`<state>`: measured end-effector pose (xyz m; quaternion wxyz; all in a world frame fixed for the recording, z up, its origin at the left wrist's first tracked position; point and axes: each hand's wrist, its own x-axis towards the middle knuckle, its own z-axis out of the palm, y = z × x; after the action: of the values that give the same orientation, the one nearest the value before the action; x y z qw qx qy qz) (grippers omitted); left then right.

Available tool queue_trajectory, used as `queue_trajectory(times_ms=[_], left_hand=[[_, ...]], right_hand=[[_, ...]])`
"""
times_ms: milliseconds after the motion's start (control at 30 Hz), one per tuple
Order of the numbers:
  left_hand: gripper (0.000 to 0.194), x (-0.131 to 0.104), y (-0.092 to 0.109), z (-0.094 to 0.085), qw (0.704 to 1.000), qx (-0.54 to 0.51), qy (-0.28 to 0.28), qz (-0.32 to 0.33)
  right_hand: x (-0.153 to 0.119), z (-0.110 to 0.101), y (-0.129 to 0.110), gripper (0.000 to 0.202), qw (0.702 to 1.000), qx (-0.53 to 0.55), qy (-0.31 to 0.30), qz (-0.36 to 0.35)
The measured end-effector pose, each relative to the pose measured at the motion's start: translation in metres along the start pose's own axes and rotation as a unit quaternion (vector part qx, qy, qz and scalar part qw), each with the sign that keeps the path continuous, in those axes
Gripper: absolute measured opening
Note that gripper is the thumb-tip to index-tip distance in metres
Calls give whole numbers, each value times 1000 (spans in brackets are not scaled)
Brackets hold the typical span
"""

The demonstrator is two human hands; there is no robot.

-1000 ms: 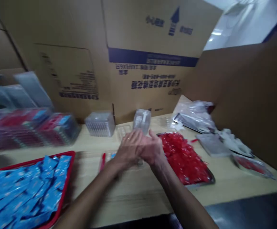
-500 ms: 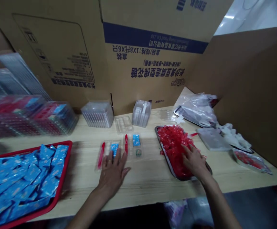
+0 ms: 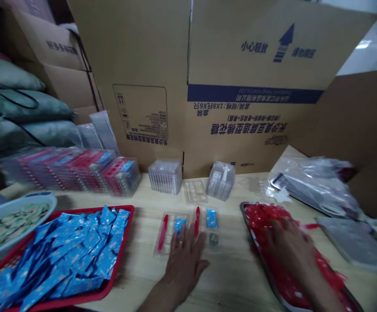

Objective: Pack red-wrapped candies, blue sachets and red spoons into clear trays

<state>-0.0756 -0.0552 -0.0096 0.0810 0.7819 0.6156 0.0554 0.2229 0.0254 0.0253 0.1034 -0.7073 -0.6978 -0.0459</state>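
The left hand is spread wide, a blue packet located at 12 o'clock. The right hand is positioned over red pieces, exposed toward 11 o'clock; its grip cannot be determined.

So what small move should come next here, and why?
Probably pinch up a piece from the red heap with the right hand, since its fingers are at that heap. The clear tray just beyond the left hand shows a red stick, a blue packet and a small greenish item, but no such piece.
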Motion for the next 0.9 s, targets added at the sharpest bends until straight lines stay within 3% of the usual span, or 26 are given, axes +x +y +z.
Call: queue_trajectory(times_ms=[133,300,467,567,667,733,833,900], left_hand=[[66,1,6,4,999,-18,-12,47],[63,-7,1,20,999,-22,-23,25],[55,11,3,62,998,-29,25,41],[52,28,12,93,992,-26,94,75],[46,41,24,115,982,-19,162,91],[50,47,28,119,975,-18,192,110],[63,52,23,110,960,-9,237,146],[61,48,13,98,945,2,292,146]], right_hand=[[42,-19,-91,42,972,142,-35,-184],[75,-21,-187,43,960,171,-109,-195],[92,-39,-270,52,952,177,-42,-246],[111,-45,-311,65,954,157,-49,-250],[131,-42,-338,74,955,122,-127,-240],[140,-38,-345,73,953,108,-165,-229],[144,-34,-339,71,955,111,-155,-227],[145,-34,-324,71,961,119,-118,-220]])
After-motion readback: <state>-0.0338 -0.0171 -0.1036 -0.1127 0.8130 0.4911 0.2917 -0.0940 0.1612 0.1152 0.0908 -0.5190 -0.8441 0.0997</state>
